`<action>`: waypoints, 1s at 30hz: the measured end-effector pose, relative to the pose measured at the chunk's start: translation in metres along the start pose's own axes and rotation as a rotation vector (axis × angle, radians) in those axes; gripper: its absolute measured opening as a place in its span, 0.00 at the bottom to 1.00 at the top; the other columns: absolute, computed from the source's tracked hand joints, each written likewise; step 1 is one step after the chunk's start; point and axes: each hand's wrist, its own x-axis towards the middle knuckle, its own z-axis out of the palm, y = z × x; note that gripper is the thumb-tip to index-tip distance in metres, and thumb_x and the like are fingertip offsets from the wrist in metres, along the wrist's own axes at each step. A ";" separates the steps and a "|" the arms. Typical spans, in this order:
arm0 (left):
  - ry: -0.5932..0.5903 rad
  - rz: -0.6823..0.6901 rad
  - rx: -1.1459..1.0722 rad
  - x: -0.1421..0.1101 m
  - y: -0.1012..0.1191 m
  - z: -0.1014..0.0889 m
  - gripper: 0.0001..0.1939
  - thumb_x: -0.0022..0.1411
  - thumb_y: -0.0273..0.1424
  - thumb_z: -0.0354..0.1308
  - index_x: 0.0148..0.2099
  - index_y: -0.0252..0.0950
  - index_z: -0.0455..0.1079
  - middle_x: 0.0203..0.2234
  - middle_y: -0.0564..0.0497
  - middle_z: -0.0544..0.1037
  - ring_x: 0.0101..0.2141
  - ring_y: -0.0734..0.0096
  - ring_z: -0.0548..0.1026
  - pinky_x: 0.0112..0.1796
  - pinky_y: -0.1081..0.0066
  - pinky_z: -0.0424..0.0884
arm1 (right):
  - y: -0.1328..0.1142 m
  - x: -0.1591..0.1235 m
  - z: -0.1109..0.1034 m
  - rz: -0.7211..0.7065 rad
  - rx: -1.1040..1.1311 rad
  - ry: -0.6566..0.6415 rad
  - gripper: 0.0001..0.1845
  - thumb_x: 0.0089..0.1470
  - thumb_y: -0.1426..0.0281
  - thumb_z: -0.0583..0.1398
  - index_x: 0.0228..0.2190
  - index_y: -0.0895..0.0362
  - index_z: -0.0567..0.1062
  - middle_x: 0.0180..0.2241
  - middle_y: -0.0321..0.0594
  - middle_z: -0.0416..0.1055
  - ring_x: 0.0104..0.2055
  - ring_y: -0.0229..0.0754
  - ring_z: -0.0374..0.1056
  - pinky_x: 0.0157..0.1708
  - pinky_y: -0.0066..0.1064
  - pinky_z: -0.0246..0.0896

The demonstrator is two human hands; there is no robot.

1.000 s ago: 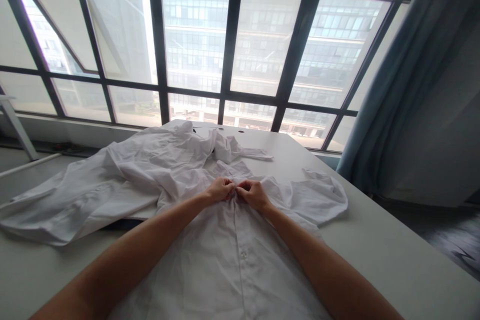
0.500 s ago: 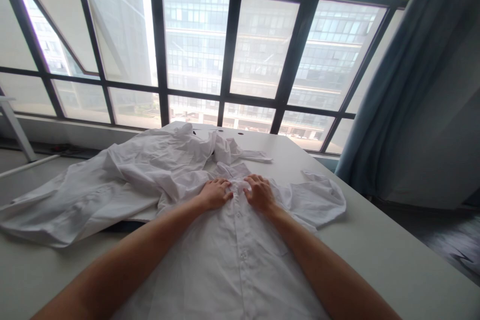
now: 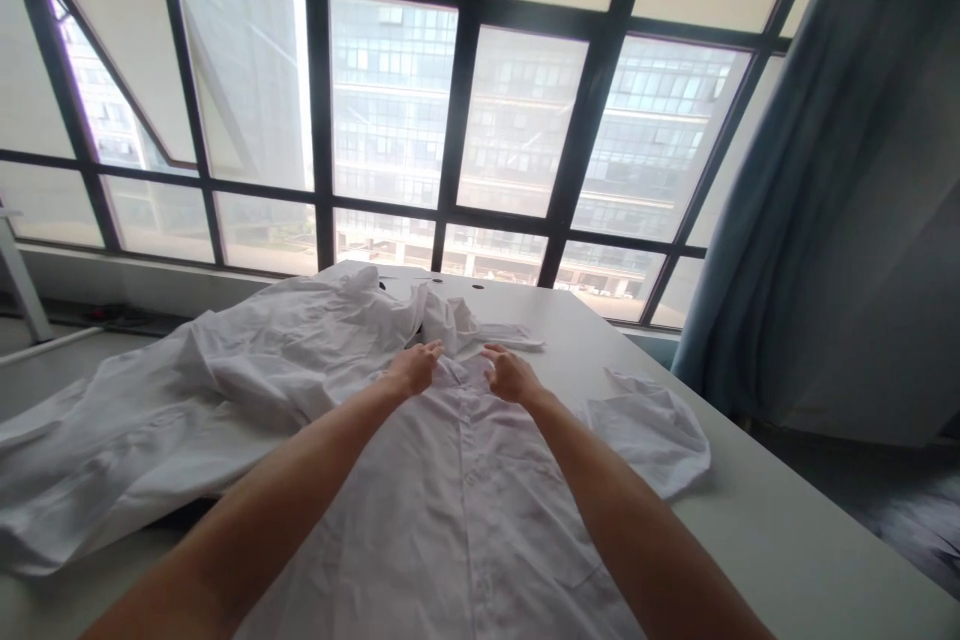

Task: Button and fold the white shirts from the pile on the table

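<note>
A white buttoned shirt (image 3: 457, 480) lies front up on the white table (image 3: 787, 530), its button row running away from me. My left hand (image 3: 412, 367) rests at the left of the collar, fingers stretched forward and lying on the cloth. My right hand (image 3: 507, 372) sits at the right of the collar, fingers spread and slightly curved over the fabric. Neither hand holds anything. The shirt's right sleeve (image 3: 652, 425) lies crumpled to the right.
A heap of other white garments (image 3: 225, 370) covers the table's left and far side. Behind the table stands a large dark-framed window (image 3: 450, 120). A grey-blue curtain (image 3: 810, 170) hangs at the right. The table's right edge drops to a dark floor (image 3: 915, 510).
My hands went from pinching the button row together to lying open, then slid forward and apart to the collar. The view has tilted slightly, so the shirt sits lower.
</note>
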 end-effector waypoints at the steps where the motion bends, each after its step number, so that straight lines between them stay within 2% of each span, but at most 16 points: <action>1: -0.017 0.007 0.031 0.004 0.001 0.001 0.24 0.62 0.19 0.52 0.59 0.35 0.70 0.51 0.38 0.76 0.51 0.54 0.74 0.49 0.62 0.70 | -0.004 0.006 0.002 -0.031 -0.011 -0.015 0.28 0.56 0.75 0.58 0.58 0.55 0.70 0.64 0.44 0.60 0.59 0.47 0.65 0.56 0.33 0.59; 4: -0.055 0.025 0.102 0.010 0.004 0.003 0.25 0.59 0.16 0.52 0.57 0.34 0.72 0.48 0.38 0.77 0.47 0.54 0.77 0.46 0.61 0.71 | -0.010 0.016 0.008 -0.076 -0.052 -0.092 0.35 0.50 0.79 0.59 0.60 0.54 0.66 0.61 0.45 0.64 0.57 0.48 0.66 0.53 0.33 0.61; 6: -0.045 0.040 0.121 0.011 0.004 0.004 0.25 0.58 0.16 0.51 0.55 0.35 0.73 0.46 0.40 0.78 0.45 0.56 0.77 0.45 0.62 0.71 | -0.011 0.017 0.011 -0.088 -0.081 -0.124 0.37 0.48 0.80 0.60 0.60 0.53 0.67 0.57 0.46 0.69 0.53 0.48 0.70 0.49 0.33 0.63; 8: -0.009 0.056 0.124 0.008 0.003 0.003 0.24 0.58 0.16 0.50 0.53 0.36 0.74 0.45 0.42 0.77 0.44 0.59 0.77 0.45 0.65 0.71 | -0.008 0.014 0.011 -0.089 -0.101 -0.095 0.31 0.49 0.78 0.60 0.56 0.52 0.71 0.51 0.46 0.73 0.47 0.48 0.73 0.44 0.32 0.64; 11: 0.126 0.070 0.069 0.002 -0.001 0.001 0.19 0.59 0.16 0.49 0.46 0.34 0.76 0.43 0.44 0.76 0.41 0.65 0.76 0.43 0.69 0.71 | -0.001 0.003 0.007 -0.035 -0.116 0.028 0.17 0.52 0.76 0.58 0.44 0.56 0.77 0.44 0.46 0.75 0.41 0.47 0.73 0.38 0.31 0.62; 14: 0.249 0.066 -0.013 -0.005 -0.007 -0.002 0.14 0.56 0.17 0.49 0.37 0.33 0.75 0.38 0.44 0.76 0.36 0.67 0.76 0.40 0.71 0.71 | 0.007 -0.012 0.001 0.015 -0.118 0.090 0.13 0.48 0.77 0.59 0.37 0.57 0.77 0.40 0.45 0.76 0.39 0.46 0.72 0.35 0.29 0.60; 16: 0.249 0.027 -0.046 -0.010 -0.010 -0.004 0.13 0.55 0.18 0.50 0.34 0.33 0.74 0.33 0.45 0.78 0.34 0.66 0.76 0.39 0.70 0.70 | 0.011 -0.020 -0.001 0.016 -0.098 0.121 0.12 0.46 0.79 0.60 0.34 0.58 0.78 0.39 0.45 0.77 0.42 0.46 0.71 0.37 0.29 0.59; 18: 0.221 -0.050 -0.076 -0.017 -0.011 -0.005 0.13 0.57 0.20 0.49 0.33 0.34 0.75 0.29 0.46 0.79 0.33 0.65 0.77 0.39 0.70 0.70 | 0.013 -0.027 -0.001 0.026 -0.043 0.168 0.09 0.48 0.79 0.58 0.29 0.58 0.78 0.35 0.46 0.78 0.43 0.46 0.71 0.39 0.29 0.59; 19: 0.215 -0.095 -0.089 -0.020 -0.010 -0.005 0.13 0.59 0.21 0.48 0.33 0.34 0.75 0.28 0.46 0.79 0.33 0.64 0.77 0.38 0.70 0.69 | 0.012 -0.029 0.000 0.040 -0.002 0.186 0.10 0.51 0.77 0.57 0.26 0.58 0.78 0.32 0.46 0.78 0.41 0.45 0.71 0.38 0.29 0.58; 21: 0.217 -0.167 -0.107 -0.026 -0.009 -0.003 0.13 0.63 0.25 0.48 0.35 0.34 0.75 0.28 0.46 0.80 0.33 0.64 0.78 0.38 0.70 0.69 | 0.011 -0.032 0.005 0.090 0.097 0.219 0.18 0.58 0.72 0.54 0.20 0.58 0.75 0.25 0.46 0.76 0.34 0.43 0.71 0.34 0.29 0.57; 23: 0.220 -0.183 -0.120 -0.031 -0.008 0.000 0.10 0.64 0.29 0.52 0.38 0.34 0.75 0.29 0.46 0.80 0.33 0.64 0.78 0.37 0.70 0.69 | 0.009 -0.032 0.011 0.141 0.186 0.267 0.23 0.61 0.64 0.54 0.16 0.57 0.72 0.20 0.44 0.73 0.27 0.42 0.68 0.31 0.30 0.55; 25: 0.218 -0.155 -0.125 -0.034 -0.008 0.004 0.09 0.62 0.29 0.57 0.43 0.33 0.75 0.31 0.46 0.80 0.34 0.64 0.78 0.39 0.69 0.69 | 0.008 -0.030 0.019 0.149 0.246 0.325 0.20 0.57 0.61 0.59 0.17 0.57 0.71 0.19 0.41 0.70 0.25 0.41 0.66 0.29 0.30 0.54; 28: 0.266 -0.129 -0.109 -0.035 -0.010 0.011 0.21 0.56 0.25 0.63 0.53 0.31 0.71 0.40 0.43 0.78 0.38 0.62 0.77 0.44 0.68 0.69 | 0.011 -0.026 0.030 0.094 0.273 0.396 0.03 0.49 0.72 0.62 0.26 0.58 0.74 0.24 0.40 0.70 0.27 0.41 0.65 0.31 0.29 0.57; 29: 0.283 -0.132 -0.107 -0.035 -0.011 0.014 0.24 0.54 0.24 0.64 0.54 0.31 0.70 0.43 0.41 0.77 0.39 0.62 0.76 0.45 0.68 0.69 | 0.012 -0.026 0.033 0.076 0.272 0.412 0.05 0.46 0.76 0.60 0.30 0.59 0.74 0.27 0.40 0.71 0.29 0.41 0.65 0.33 0.29 0.58; 30: 0.289 -0.138 -0.112 -0.035 -0.012 0.016 0.25 0.53 0.24 0.65 0.54 0.31 0.70 0.44 0.41 0.76 0.40 0.62 0.76 0.46 0.67 0.68 | 0.014 -0.025 0.035 0.066 0.271 0.419 0.12 0.44 0.79 0.59 0.33 0.60 0.75 0.30 0.41 0.71 0.31 0.41 0.65 0.35 0.29 0.59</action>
